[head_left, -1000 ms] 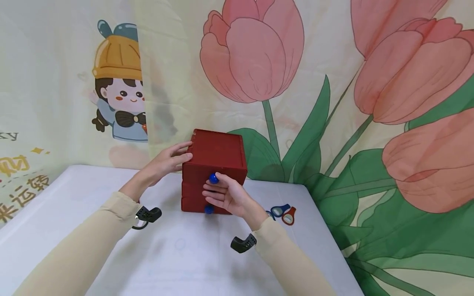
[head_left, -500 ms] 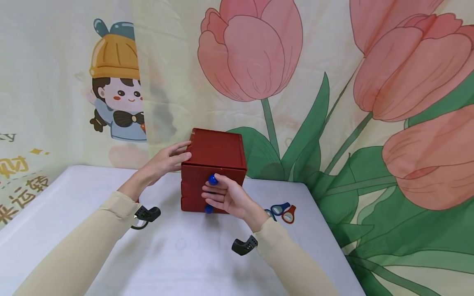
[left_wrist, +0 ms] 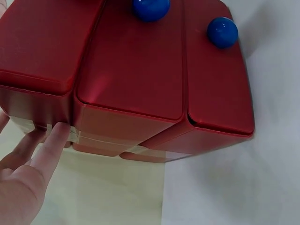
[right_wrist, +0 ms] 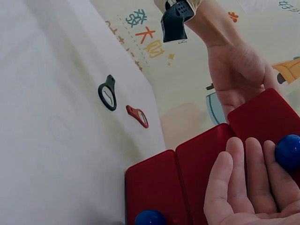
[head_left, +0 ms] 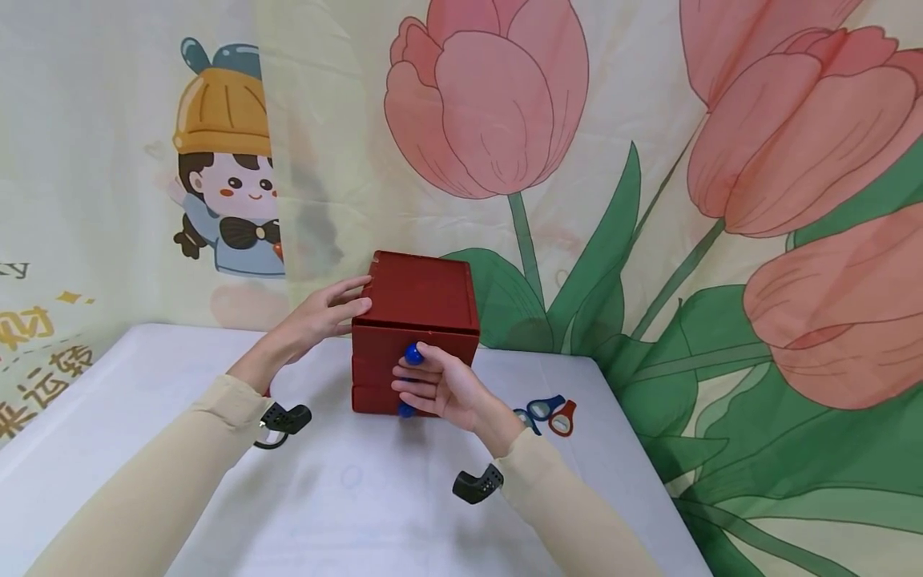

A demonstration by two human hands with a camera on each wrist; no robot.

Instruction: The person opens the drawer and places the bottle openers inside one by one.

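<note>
A small red chest with three stacked drawers and blue ball knobs stands on the table. My right hand is at its front, thumb and index finger pinching the top blue knob while the other fingers stretch across the face. My left hand rests against the chest's upper left side, fingers nearly straight. In the left wrist view, its fingertips touch the side of the top drawer; the middle knob and bottom knob show. My right fingers mostly hide the middle knob in the head view.
Right of the chest lie small loop-shaped pieces like magnifying glasses, one blue and one red, with another blue one partly hidden. By my left forearm lie a black one and a red one. A printed curtain hangs behind.
The top knob and my right hand have come slightly toward me and down. My left hand stays at the chest's side, and the view has shifted a little.
</note>
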